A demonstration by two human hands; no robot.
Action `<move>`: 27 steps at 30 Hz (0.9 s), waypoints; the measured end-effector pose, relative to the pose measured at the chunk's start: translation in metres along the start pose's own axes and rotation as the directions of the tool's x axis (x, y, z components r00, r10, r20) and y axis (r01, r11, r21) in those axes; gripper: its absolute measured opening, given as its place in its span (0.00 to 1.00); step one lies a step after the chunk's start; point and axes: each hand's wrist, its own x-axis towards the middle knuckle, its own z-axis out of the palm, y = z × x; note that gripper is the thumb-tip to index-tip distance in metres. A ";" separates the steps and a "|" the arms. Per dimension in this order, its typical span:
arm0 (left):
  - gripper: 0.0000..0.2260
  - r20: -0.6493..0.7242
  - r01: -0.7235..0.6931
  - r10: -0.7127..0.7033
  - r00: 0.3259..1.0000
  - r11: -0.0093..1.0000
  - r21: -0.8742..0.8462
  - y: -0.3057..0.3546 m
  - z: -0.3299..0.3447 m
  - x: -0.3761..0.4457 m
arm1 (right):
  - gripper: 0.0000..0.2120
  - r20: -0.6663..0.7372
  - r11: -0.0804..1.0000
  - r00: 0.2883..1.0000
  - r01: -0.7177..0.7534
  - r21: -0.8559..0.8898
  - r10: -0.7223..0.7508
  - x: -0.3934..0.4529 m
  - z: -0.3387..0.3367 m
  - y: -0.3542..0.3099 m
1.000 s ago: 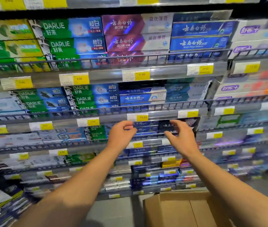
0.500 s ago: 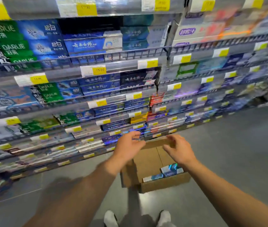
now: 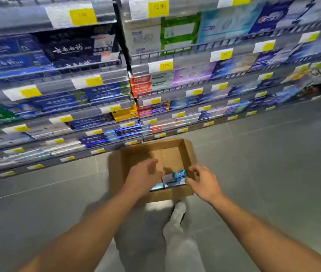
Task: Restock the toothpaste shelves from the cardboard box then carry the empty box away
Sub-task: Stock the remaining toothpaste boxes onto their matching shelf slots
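An open cardboard box [image 3: 190, 154] stands on the grey floor in front of the toothpaste shelves [image 3: 100, 107]. A few shiny blue toothpaste packs [image 3: 175, 178] lie at its near side; the far part of the box bottom is bare. My left hand [image 3: 143, 178] hovers over the box's left half with relaxed fingers, holding nothing. My right hand [image 3: 204, 182] reaches in at the near right corner, fingers loosely spread beside the packs, also holding nothing. Whether either hand touches a pack is blurred.
Tiered wire shelves full of toothpaste cartons with yellow price tags [image 3: 158, 8] fill the upper view. Grey tiled floor [image 3: 263, 163] stretches to the right. My legs and a white shoe [image 3: 178, 213] are just behind the box.
Both hands came down from the middle shelf to the box on the floor. My view tilted downward and the box came closer.
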 end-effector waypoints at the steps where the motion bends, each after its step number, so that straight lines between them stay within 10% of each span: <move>1: 0.20 0.000 0.017 -0.017 1.000 1.000 0.000 0.000 0.012 0.008 | 0.19 0.031 1.000 1.000 0.004 0.009 -0.005 0.010 0.001 0.010; 27: 0.21 0.209 0.330 -0.319 0.924 0.944 -0.021 -0.273 0.233 0.316 | 0.13 0.344 0.986 0.934 -0.037 -0.164 0.092 0.323 0.258 0.215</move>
